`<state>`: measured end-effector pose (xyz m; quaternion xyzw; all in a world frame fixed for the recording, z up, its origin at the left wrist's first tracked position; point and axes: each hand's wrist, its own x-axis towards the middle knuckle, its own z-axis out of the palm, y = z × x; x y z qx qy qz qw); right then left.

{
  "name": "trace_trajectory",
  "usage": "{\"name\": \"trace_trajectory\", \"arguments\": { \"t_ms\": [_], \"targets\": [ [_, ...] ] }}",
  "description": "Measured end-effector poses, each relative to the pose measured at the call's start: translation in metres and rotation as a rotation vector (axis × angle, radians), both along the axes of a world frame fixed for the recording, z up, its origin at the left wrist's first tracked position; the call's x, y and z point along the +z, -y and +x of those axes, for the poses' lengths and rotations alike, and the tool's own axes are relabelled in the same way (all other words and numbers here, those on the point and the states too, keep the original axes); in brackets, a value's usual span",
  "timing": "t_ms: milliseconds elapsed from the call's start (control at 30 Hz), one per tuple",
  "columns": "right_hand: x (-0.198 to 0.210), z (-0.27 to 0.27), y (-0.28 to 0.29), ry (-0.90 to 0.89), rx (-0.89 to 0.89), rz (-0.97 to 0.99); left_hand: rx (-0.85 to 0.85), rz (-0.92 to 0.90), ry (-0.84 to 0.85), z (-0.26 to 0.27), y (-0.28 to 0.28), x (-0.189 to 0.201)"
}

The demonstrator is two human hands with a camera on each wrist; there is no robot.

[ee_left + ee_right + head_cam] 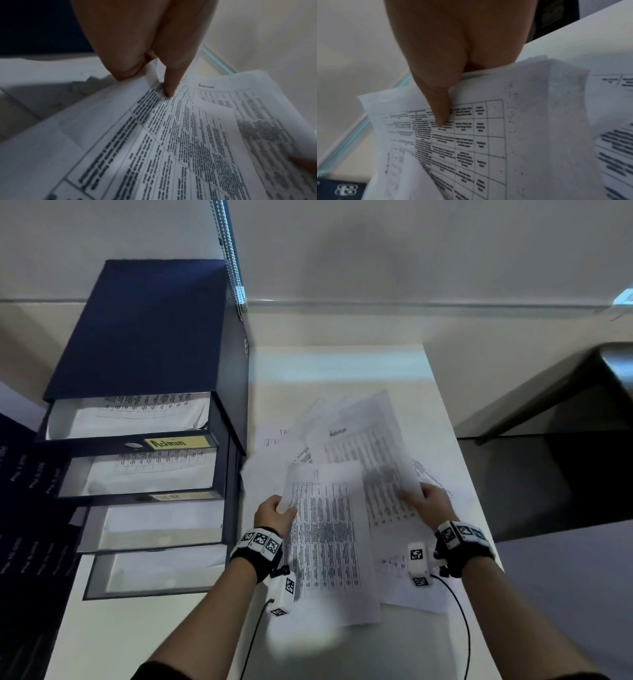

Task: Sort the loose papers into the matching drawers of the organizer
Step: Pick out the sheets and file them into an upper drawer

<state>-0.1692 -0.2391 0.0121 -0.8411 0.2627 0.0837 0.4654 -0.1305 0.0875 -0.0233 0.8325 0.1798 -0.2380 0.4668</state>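
My left hand [279,510] pinches the left edge of a printed sheet headed "IT" [329,539], thumb on top [169,86]. To its right, my right hand [423,499] pinches the edge of a printed sheet headed "Admin" [370,446], thumb pressed on its table of text [441,116]. Both sheets are lifted over a loose pile of papers [284,446] on the white table [342,364]. The dark blue organizer [144,330] stands at the left with several drawers pulled out; the top one [130,416] bears a yellow "Admin" label [178,442] and holds paper.
A second open drawer [144,474] also holds a printed sheet; the two lower drawers [154,573] show white insides. The table's right edge drops to a dark floor and a dark bench [548,405]. A window-blind chain [229,254] hangs behind the organizer.
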Motion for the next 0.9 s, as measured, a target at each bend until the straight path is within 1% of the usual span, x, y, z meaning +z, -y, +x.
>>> {"name": "trace_trajectory", "arguments": {
  "t_ms": [100,167,200,267,333,400,467,533,600,633,667,767,900],
  "targets": [
    [0.017,0.004,0.011,0.108,-0.025,0.012,0.017,0.034,-0.026,0.002,0.001,0.007],
    [0.036,0.007,0.014,0.193,-0.027,0.032,0.018,0.039,-0.006,0.004,0.004,0.011],
    [0.047,0.009,0.014,0.224,-0.037,0.059,0.029,0.051,0.031,0.006,0.006,0.015],
    [0.066,0.012,0.014,0.282,-0.032,0.115,0.034,0.072,0.165,0.012,0.009,0.027],
    [0.084,0.016,0.009,0.331,-0.013,0.151,0.012,-0.027,0.316,0.021,0.013,0.049],
    [0.101,0.018,0.002,0.373,0.011,0.182,-0.017,-0.158,0.388,0.029,0.017,0.076],
    [0.113,0.018,-0.005,0.406,0.012,0.229,-0.026,-0.281,0.409,0.036,0.021,0.098],
    [0.123,0.017,-0.012,0.423,0.017,0.283,-0.049,-0.393,0.389,0.038,0.024,0.125],
    [0.128,0.012,-0.022,0.403,0.024,0.35,-0.06,-0.485,0.352,0.035,0.026,0.143],
    [0.129,0.009,-0.027,0.378,0.029,0.371,-0.052,-0.481,0.348,0.034,0.027,0.146],
    [0.127,0.005,-0.032,0.354,0.037,0.39,-0.05,-0.445,0.38,0.03,0.028,0.151],
    [0.117,-0.008,-0.043,0.262,0.077,0.416,-0.033,-0.355,0.432,0.022,0.022,0.143],
    [0.09,-0.022,-0.045,0.129,0.187,0.367,-0.074,-0.355,0.362,0.012,0.01,0.128]
  ]
}}
